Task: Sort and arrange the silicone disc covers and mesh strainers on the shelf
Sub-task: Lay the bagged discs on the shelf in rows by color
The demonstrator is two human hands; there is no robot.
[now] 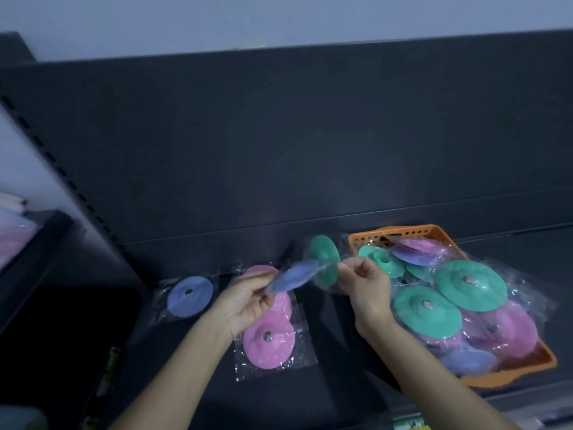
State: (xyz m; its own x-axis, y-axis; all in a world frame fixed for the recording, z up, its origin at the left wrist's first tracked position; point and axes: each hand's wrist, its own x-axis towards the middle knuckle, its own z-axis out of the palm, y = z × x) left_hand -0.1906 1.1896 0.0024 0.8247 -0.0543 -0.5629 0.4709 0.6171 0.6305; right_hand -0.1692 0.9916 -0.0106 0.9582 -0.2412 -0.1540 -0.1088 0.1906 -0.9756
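My left hand [248, 301] pinches a blue silicone disc cover [293, 276] in a clear bag, held tilted above the shelf. My right hand [364, 285] pinches a green disc cover [324, 257], also bagged, right beside the blue one. Both are blurred. On the dark shelf [335, 342] lie a blue disc [189, 297] at the left and a pink disc [268, 344] in front of a second pink one [283, 301], partly hidden by my left hand. An orange basket [524, 367] at the right holds several green, pink and blue bagged discs. No mesh strainers show.
The shelf's dark back panel [310, 135] rises behind everything. A slotted upright [62, 172] runs along the left. A neighbouring shelf at far left carries pale folded items [12, 225]. Price labels [412, 425] sit on the shelf's front edge.
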